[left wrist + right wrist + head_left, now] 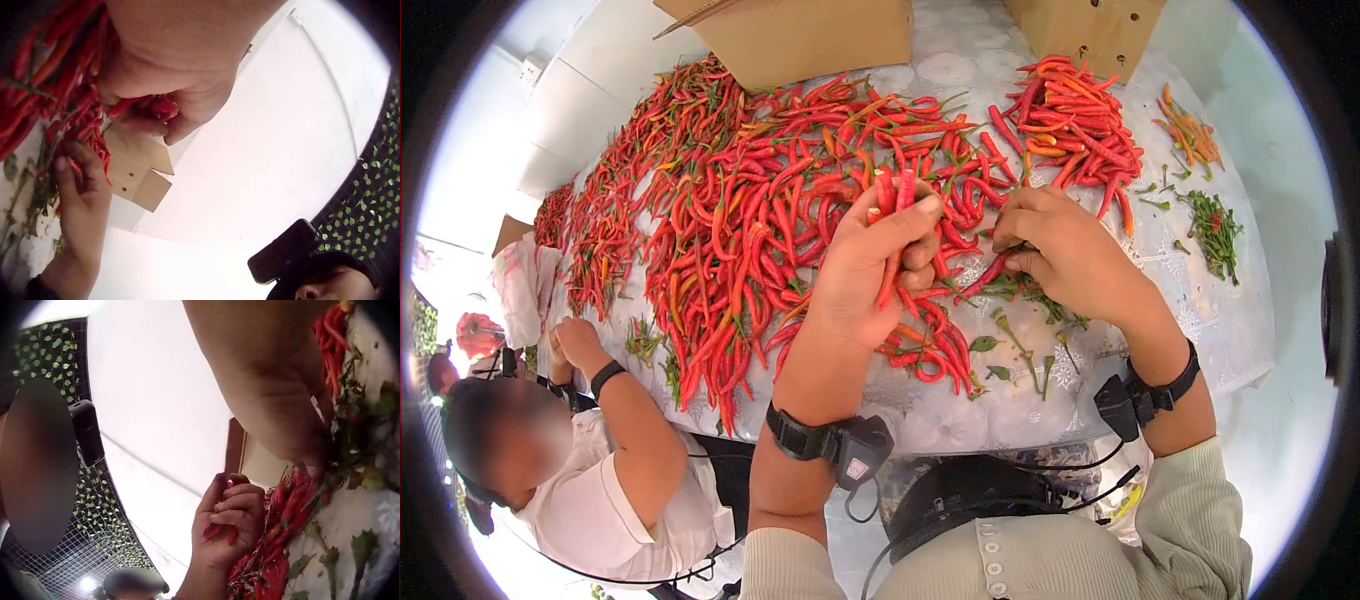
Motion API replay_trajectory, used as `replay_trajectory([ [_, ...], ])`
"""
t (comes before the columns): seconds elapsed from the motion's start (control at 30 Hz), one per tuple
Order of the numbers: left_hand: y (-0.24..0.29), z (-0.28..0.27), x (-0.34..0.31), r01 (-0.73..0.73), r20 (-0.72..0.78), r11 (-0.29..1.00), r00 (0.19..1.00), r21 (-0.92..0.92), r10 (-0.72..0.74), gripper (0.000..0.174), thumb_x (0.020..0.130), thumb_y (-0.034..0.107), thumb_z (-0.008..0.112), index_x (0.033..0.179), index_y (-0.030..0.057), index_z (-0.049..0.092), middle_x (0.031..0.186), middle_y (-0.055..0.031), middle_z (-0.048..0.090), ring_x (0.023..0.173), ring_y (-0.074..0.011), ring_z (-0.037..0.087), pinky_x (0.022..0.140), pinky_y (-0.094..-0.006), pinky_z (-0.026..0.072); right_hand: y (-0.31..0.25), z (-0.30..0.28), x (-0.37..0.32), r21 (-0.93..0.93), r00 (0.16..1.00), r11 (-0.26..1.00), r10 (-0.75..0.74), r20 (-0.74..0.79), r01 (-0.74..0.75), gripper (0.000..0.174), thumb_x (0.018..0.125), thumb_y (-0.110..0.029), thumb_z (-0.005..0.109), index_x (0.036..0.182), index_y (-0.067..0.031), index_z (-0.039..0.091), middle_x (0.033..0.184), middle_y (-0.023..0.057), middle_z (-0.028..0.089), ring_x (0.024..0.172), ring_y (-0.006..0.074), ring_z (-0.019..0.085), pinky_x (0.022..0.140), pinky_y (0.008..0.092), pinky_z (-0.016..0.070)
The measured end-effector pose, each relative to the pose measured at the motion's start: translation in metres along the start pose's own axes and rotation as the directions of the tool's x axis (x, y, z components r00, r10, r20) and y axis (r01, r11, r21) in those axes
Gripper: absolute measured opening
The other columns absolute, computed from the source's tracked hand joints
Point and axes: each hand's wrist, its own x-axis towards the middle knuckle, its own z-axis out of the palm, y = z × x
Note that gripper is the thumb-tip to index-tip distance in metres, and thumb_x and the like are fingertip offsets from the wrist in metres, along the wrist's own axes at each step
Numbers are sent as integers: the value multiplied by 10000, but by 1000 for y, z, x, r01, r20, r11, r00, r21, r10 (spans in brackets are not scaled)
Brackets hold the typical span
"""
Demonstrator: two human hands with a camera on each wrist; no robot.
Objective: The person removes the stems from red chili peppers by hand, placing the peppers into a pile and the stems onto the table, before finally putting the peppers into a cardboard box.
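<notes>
My left hand (870, 255) grips a small bunch of red chili peppers (907, 190), their ends poking up past the thumb. In the right wrist view the same hand (228, 528) has its fingers curled round them. To its right, low over the tablecloth, my right hand (1070, 250) pinches a dark red chili pepper (983, 278) between thumb and fingers. That pepper also shows red between the fingers in the left wrist view. Green stems and leaves (1025, 350) lie just below the right hand. A wide heap of loose red chilies (740, 220) spreads left of and behind my left hand.
A neater pile of red chilies (1080, 130) lies at the back right, near orange chilies (1190, 130) and a heap of green stems (1212, 235). Cardboard boxes (810, 45) stand along the back. Another person (590, 440) sits at the left edge of the table.
</notes>
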Motion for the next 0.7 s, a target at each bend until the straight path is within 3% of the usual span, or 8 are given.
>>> replay_trajectory([
  [0.1,1,0,-2,2,15,999,1000,40,-3,79,880,107,532,956,88,520,686,26,409,533,-48,387,393,-174,296,-3,1,1,8,997,999,-48,-68,48,178,697,-4,655,863,-39,599,908,88,565,895,288,529,789,360,432],
  [0.23,3,-1,0,5,-28,1000,1000,-4,-5,78,877,119,532,944,81,527,678,28,423,526,-43,390,393,-174,302,-3,-7,4,339,996,940,4,-88,26,193,731,-15,659,909,-28,585,878,67,585,828,211,576,746,323,459],
  [0.3,3,-1,0,6,-69,1000,998,5,-6,94,873,123,533,953,75,533,701,17,465,543,-53,426,406,-176,324,-6,-9,4,552,989,834,87,-120,-6,195,750,-30,658,928,-19,579,875,56,592,812,184,590,748,313,468],
  [0.4,4,4,-1,20,-148,996,989,90,-6,138,864,131,539,984,63,538,769,-14,547,600,-85,514,435,-186,376,-1,-6,5,817,980,575,137,-145,40,195,793,-21,645,972,-8,568,904,37,597,849,127,595,758,278,489],
  [0.47,2,7,-2,40,-169,987,985,153,-14,164,858,133,543,1002,56,538,833,-45,597,664,-116,579,459,-203,421,-3,-7,4,847,980,530,149,-133,34,175,802,5,627,966,-3,567,917,41,597,861,132,598,765,272,496],
  [0.57,-7,10,0,91,-66,972,995,215,-78,187,858,138,543,1023,50,535,866,-67,617,710,-148,619,466,-229,459,-2,-5,4,863,981,500,119,-155,75,168,802,29,615,960,-2,570,935,44,599,876,133,601,767,268,499],
  [0.6,-2,12,-4,154,9,966,987,206,-159,183,859,124,547,1025,47,534,865,-80,622,675,-144,624,456,-240,469,-2,-3,4,864,980,495,102,-168,97,169,800,35,614,959,-3,571,940,45,601,880,132,601,766,267,499],
  [0.7,0,16,-7,185,37,969,980,164,-194,199,845,109,580,1027,44,531,849,-78,622,603,-127,603,432,-222,446,-4,-2,3,856,977,507,112,-179,98,206,794,40,615,992,5,570,938,46,605,864,127,603,765,266,497],
])
